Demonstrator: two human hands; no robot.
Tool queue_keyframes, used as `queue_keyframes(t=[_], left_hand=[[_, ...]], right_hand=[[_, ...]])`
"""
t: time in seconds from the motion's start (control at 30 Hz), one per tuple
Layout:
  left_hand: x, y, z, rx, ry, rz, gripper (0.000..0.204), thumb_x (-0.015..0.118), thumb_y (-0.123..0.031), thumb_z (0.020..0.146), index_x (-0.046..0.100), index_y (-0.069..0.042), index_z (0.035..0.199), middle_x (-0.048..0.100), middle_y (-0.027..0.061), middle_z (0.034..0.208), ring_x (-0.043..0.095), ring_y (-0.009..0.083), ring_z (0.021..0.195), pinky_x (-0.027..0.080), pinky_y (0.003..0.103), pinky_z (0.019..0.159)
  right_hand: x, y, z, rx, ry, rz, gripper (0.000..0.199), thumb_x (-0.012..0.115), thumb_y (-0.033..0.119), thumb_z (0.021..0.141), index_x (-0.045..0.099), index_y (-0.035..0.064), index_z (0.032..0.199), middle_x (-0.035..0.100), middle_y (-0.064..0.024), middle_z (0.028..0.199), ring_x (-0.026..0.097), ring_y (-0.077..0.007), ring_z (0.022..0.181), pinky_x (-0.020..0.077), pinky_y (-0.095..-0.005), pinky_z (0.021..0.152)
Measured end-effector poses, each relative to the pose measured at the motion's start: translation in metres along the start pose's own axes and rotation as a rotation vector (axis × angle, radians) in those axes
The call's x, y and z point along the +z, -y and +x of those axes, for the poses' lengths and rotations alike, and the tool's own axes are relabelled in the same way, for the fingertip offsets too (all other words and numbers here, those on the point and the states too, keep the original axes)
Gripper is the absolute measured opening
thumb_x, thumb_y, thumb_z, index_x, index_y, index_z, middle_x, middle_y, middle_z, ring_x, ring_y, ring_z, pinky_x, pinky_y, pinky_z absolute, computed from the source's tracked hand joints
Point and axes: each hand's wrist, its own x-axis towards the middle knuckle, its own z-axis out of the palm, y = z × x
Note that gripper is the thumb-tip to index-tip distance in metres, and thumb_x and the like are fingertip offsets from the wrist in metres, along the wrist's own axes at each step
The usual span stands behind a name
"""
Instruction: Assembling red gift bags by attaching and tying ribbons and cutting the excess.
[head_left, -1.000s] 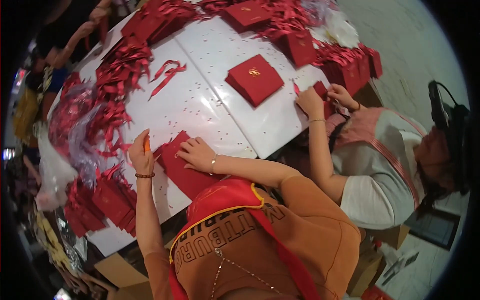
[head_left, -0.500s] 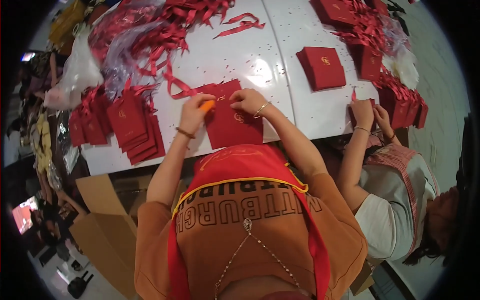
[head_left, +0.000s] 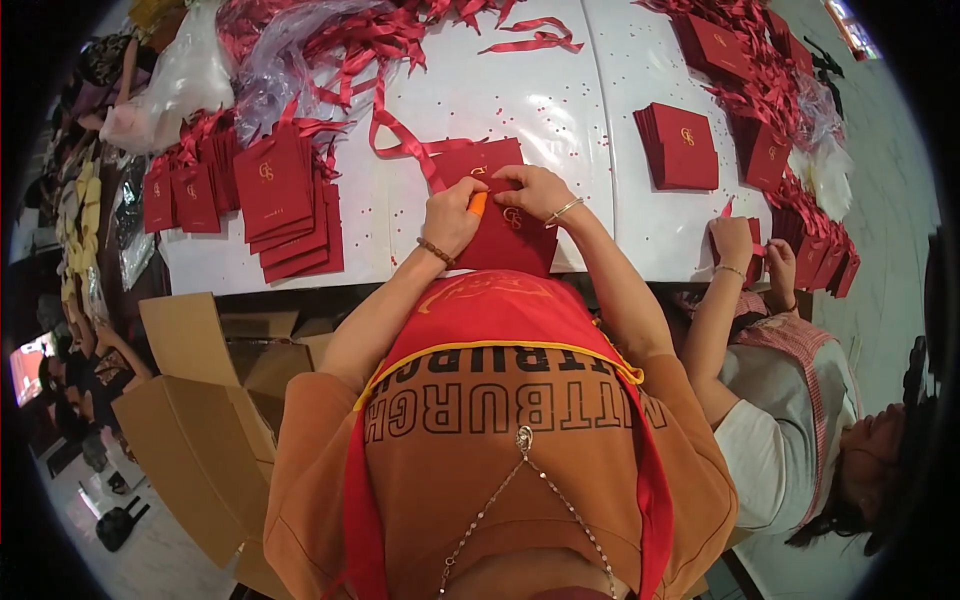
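Observation:
A red paper bag [head_left: 500, 245] with gold print lies flat on the white table in front of me, against my red apron. Over its upper left part, my left hand [head_left: 452, 218] is closed in a pinch, with an orange cover on one finger. A red ribbon [head_left: 402, 135] trails across the table and ends at this hand. My right hand [head_left: 540, 193] pinches close beside it over the bag's upper middle; what lies between its fingertips is too small to make out. Both hands' fingertips nearly meet near a small gold mark.
Stacked red bags with ribbons [head_left: 285, 195] lie at the left. Loose ribbons [head_left: 385, 40] and plastic wrap are behind. A bag stack [head_left: 685, 148] stands right of centre. A co-worker's hands [head_left: 735, 245] handle a red piece at the right. An open cardboard box [head_left: 200, 440] stands lower left.
The view has shifted, so the table's things sit farther right. My hands have come closer together over the bag. The co-worker's hands now have a bit of red ribbon between them.

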Motion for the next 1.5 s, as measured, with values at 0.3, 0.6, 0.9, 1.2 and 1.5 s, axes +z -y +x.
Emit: queue_keyframes(t=[0.3,0.6,0.9,1.2,1.5], left_hand=[[0.003,-0.001,0.001,0.000,0.039,0.098,0.008,0.053,-0.008,0.078,0.056,-0.004,0.084,0.060,0.0178,0.071,0.059,0.0346,0.067,0.046,0.041,0.058],[0.002,-0.002,0.010,0.015,0.028,0.005,0.011,0.055,-0.006,0.076,0.058,-0.004,0.086,0.061,0.0172,0.070,0.060,0.0341,0.067,0.047,0.041,0.059],[-0.005,-0.002,0.013,-0.100,0.091,-0.022,0.010,0.055,-0.007,0.075,0.060,-0.003,0.083,0.062,0.0163,0.072,0.061,0.0317,0.067,0.048,0.039,0.059],[-0.009,0.001,0.021,-0.121,0.179,0.077,0.010,0.056,-0.008,0.076,0.058,-0.003,0.084,0.061,0.0121,0.068,0.059,0.0224,0.058,0.045,0.032,0.054],[-0.008,-0.021,0.030,-0.325,0.212,-0.019,0.031,0.055,-0.003,0.072,0.041,-0.006,0.100,0.060,0.0123,0.069,0.061,0.0302,0.067,0.045,0.041,0.059]], right_hand=[[0.010,-0.011,0.005,-0.031,-0.046,-0.002,0.038,0.066,0.027,0.072,0.060,0.0156,0.108,0.063,-0.0102,0.095,0.060,-0.0256,0.089,0.0460,-0.0343,0.076],[0.007,-0.006,0.006,-0.001,-0.011,0.067,0.037,0.067,0.026,0.070,0.060,0.0141,0.104,0.062,-0.0087,0.089,0.059,-0.0242,0.084,0.0455,-0.0342,0.073],[0.008,-0.003,0.006,0.014,-0.024,0.046,0.037,0.067,0.025,0.071,0.060,0.0142,0.105,0.062,-0.0084,0.088,0.059,-0.0233,0.084,0.0454,-0.0342,0.073],[0.010,-0.003,0.006,-0.039,-0.054,-0.004,0.035,0.066,0.024,0.072,0.060,0.0165,0.106,0.064,-0.0080,0.090,0.060,-0.0243,0.084,0.0456,-0.0348,0.073],[0.014,-0.007,-0.002,-0.119,-0.122,0.046,0.031,0.064,0.020,0.073,0.059,0.0174,0.104,0.064,-0.0075,0.085,0.061,-0.0252,0.077,0.0462,-0.0355,0.070]])
